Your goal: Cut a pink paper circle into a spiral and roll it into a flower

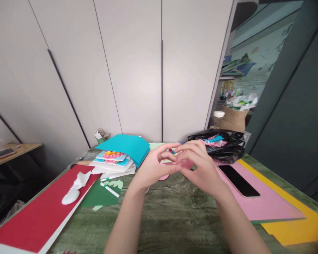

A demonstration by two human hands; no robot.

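Above the table my left hand (159,165) and my right hand (200,165) meet at the fingertips. Between them is a small pink paper piece (178,163), pinched from both sides and mostly covered by the fingers. Part of a pink round shape (163,177) shows just under my left hand. Behind the fingers, small red, yellow and blue bits (172,151) peek out, too covered to name.
At the left, a red sheet (42,201) carries a white oval object (70,197) and crumpled tissue (81,180). White markers (111,190) lie on green paper (100,195). Blue card (124,146) tops a paper stack. Right: phone (238,180) on pink paper (272,206), black bag (228,151).
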